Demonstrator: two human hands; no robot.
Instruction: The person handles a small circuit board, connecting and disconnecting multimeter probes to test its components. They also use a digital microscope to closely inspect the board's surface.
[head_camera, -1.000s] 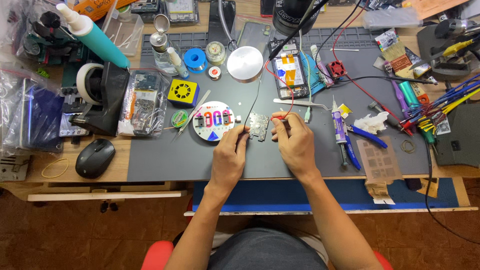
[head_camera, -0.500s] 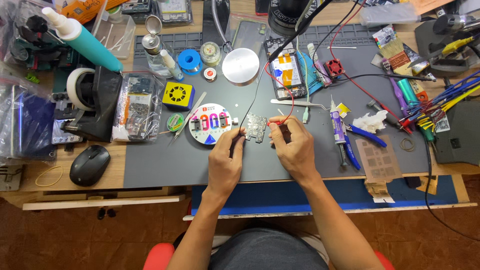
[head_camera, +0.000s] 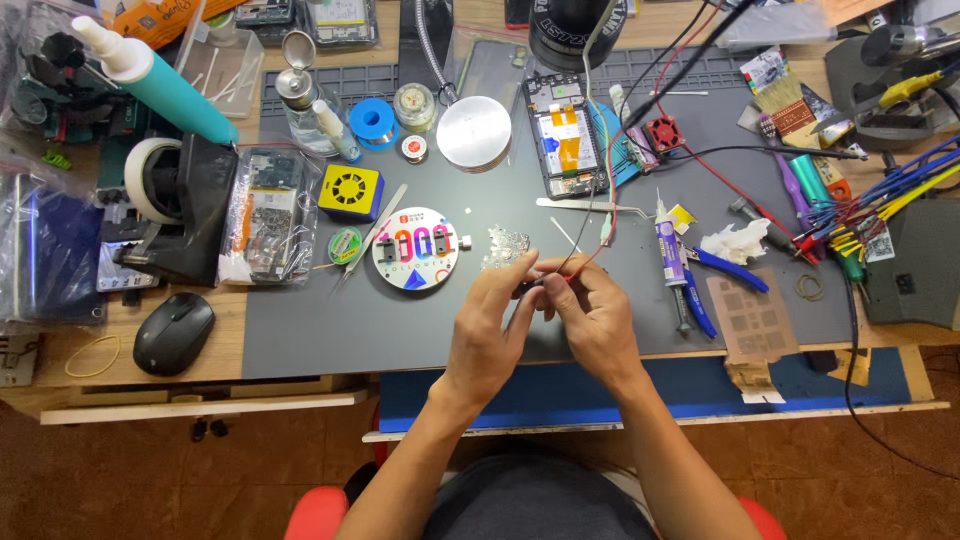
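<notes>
Across the table (head_camera: 300, 385) lies a dark grey work mat (head_camera: 400, 320), with all work taking place near its front edge. Both hands meet at the mat's centre front. Left hand (head_camera: 487, 330) is closed, its fingertips pinching a small dark part (head_camera: 530, 285) from the left. Right hand (head_camera: 590, 320) is closed on the same part from the right, fingertips touching those of the left. Red and black wires (head_camera: 600, 225) run up from the pinch point toward the back of the table; whether they are joined to the part cannot be told.

Left of the mat stands a black tape dispenser (head_camera: 175, 210) with a white roll, and a black mouse (head_camera: 173, 333) sits in front of it. An opened phone (head_camera: 565, 135) lies face down at the back of the mat, beside a round white disc (head_camera: 474, 133). A round white tray (head_camera: 415, 248) with red and black items lies just left of the hands. A yellow square box (head_camera: 351, 192) sits behind that tray. A crumpled silver piece (head_camera: 505, 245) lies just behind the fingertips, apart from them. A blue-handled syringe (head_camera: 672, 262) and blue pliers (head_camera: 728, 268) lie to the right, well clear of the hands.
</notes>
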